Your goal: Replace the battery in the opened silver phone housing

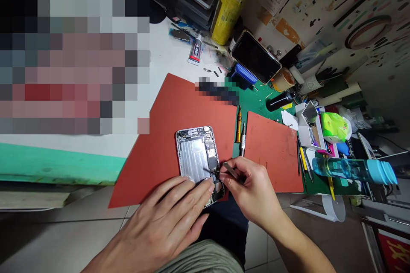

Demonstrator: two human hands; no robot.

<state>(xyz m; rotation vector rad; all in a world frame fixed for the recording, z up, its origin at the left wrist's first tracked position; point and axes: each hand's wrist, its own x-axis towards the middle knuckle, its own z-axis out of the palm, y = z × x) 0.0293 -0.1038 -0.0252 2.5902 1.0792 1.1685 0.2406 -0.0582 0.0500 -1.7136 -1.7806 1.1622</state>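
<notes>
An opened smartphone housing [194, 160] lies on the red mat [160, 136], its bare silver inside and circuit parts facing up. My left hand [174, 209] rests over its lower part, with extended fingers lying flat on the frame and covering the bottom left corner. My right hand [254, 185] is closed in a pinch on grey metal tweezers [233, 171]. Their tips are by the phone's right side, near the dark parts below the circuit board; whether they grip anything there is too small to tell.
Two screwdrivers, one gold [238, 126] and one silver [243, 138], lie beside a second red mat [272, 149]. A smartphone [255, 56] leans at the back. A glue tube [195, 50] and a yellow can [229, 8] are behind. A blue bottle [349, 169] lies at right.
</notes>
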